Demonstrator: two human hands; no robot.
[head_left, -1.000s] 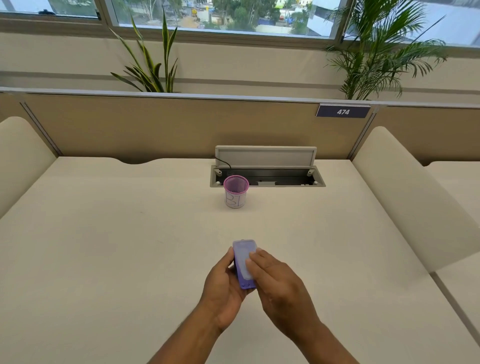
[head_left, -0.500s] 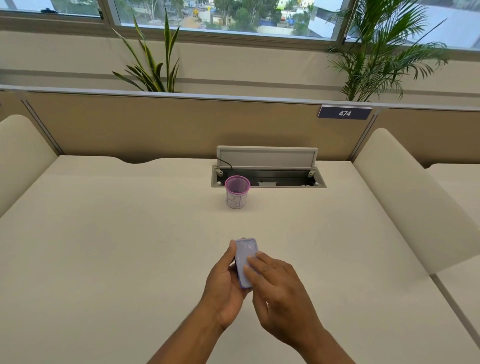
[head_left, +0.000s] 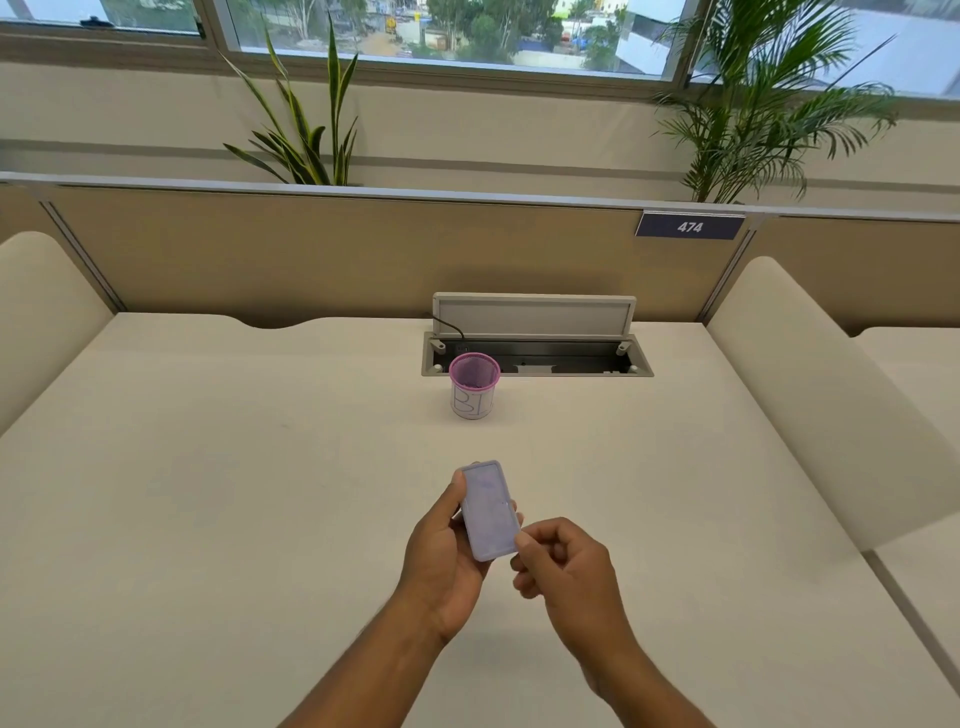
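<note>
A small flat lilac case (head_left: 487, 512) with rounded corners lies in my left hand (head_left: 441, 556), thumb along its left edge and fingers under its right side, above the middle of the cream desk (head_left: 208, 493). My right hand (head_left: 563, 571) hovers just right of the case's near corner with its fingers curled; its fingertips sit at the case's lower right corner, and whether they touch it I cannot tell. A pink mesh cup (head_left: 474, 383) with a white paper label stands farther back on the desk.
Behind the cup an open cable tray (head_left: 537, 358) with a raised lid and a black cord is set into the desk. Tan partition panels with a "474" sign (head_left: 690, 227) close off the back, and padded cream dividers stand at left and right.
My right hand has slid off the top of the case, back and to the right, leaving its face uncovered. The left hand keeps holding the case.
</note>
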